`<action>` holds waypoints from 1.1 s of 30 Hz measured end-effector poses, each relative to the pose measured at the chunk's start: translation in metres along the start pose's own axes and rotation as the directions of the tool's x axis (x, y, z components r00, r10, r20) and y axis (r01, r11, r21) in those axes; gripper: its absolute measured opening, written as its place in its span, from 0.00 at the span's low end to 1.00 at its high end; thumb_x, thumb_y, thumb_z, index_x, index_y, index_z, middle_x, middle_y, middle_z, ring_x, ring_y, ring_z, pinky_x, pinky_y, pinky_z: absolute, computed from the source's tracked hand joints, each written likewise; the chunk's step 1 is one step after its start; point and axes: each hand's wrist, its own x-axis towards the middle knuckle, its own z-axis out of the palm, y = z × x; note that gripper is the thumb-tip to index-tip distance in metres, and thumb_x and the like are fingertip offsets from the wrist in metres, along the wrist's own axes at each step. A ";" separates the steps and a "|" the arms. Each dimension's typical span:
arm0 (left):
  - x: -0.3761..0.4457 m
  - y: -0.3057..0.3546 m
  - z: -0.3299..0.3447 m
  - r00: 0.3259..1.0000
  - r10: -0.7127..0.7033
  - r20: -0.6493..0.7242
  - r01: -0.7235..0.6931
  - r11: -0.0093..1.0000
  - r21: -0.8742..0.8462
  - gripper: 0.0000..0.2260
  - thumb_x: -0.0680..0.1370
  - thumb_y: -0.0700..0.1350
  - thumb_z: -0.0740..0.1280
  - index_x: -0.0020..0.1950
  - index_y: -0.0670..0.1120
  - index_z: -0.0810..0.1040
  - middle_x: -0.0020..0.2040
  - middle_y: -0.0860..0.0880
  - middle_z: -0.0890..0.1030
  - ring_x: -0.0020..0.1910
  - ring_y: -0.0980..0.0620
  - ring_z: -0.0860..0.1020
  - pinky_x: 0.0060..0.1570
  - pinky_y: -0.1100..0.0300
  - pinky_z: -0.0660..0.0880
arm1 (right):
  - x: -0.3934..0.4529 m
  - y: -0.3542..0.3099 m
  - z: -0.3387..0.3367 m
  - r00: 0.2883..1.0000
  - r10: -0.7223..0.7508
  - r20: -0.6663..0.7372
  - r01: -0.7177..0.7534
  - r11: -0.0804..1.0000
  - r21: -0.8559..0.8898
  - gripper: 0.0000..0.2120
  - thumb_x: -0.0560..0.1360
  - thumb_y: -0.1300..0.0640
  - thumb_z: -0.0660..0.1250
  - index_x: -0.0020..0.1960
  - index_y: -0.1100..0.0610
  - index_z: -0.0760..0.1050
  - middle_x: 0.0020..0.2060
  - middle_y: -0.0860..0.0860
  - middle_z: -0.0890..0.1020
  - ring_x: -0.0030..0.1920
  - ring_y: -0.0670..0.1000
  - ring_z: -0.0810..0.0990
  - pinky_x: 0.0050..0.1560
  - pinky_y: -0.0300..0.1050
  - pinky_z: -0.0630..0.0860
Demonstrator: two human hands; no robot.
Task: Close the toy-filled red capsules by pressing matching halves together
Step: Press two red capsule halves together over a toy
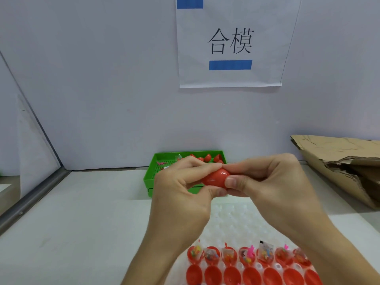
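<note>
Both hands are meeting above the middle of the bench (82,212), and a red capsule (214,179) is sitting squeezed between them. The left hand (181,194) is curling round the capsule from nine o'clock, thumb tucked beneath, fingers wrapping over the top. The right hand (267,182) is gripping it from three o'clock, thumb pressing on the near face, fingers arching over the far side. The capsule's glossy shell is showing only in the gap between the thumbs; whether its seam is fully shut cannot be told.

Toward six o'clock, a white moulded tray (236,221) is lying on the bench, carrying a row of toy-filled red halves (246,256) with small bagged toys poking up, and just nearer, a row of empty red halves (253,275). At twelve o'clock behind the hands, a green tray (150,179) is holding loose red halves (207,157) against the wall. A paper sign (229,42) is hanging on that wall, and torn cardboard (339,161) is resting at two o'clock.
</note>
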 end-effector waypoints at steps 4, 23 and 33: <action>0.002 0.006 -0.006 0.991 -0.078 0.107 0.100 0.970 -0.219 0.15 0.65 0.41 0.77 0.51 0.49 0.86 0.47 0.50 0.84 0.50 0.50 0.84 0.50 0.64 0.80 | 0.001 -0.005 -0.008 0.997 0.056 0.052 -0.057 0.998 0.020 0.12 0.63 0.57 0.75 0.46 0.54 0.86 0.40 0.50 0.88 0.42 0.49 0.88 0.42 0.35 0.81; 0.003 0.006 -0.008 0.991 -0.096 0.093 0.120 0.943 -0.311 0.14 0.66 0.42 0.76 0.51 0.48 0.85 0.47 0.51 0.86 0.50 0.52 0.84 0.49 0.66 0.79 | -0.001 -0.008 -0.006 0.999 0.022 0.045 -0.027 0.994 0.104 0.15 0.59 0.48 0.76 0.46 0.47 0.86 0.41 0.50 0.88 0.44 0.49 0.88 0.44 0.33 0.80; 0.003 0.005 -0.007 0.989 -0.097 0.107 0.121 0.963 -0.241 0.17 0.67 0.28 0.74 0.50 0.45 0.86 0.49 0.48 0.85 0.50 0.55 0.83 0.49 0.67 0.80 | 0.000 -0.003 -0.013 0.998 -0.018 0.063 0.017 1.000 0.005 0.12 0.62 0.54 0.77 0.45 0.49 0.87 0.41 0.48 0.88 0.44 0.48 0.87 0.46 0.35 0.81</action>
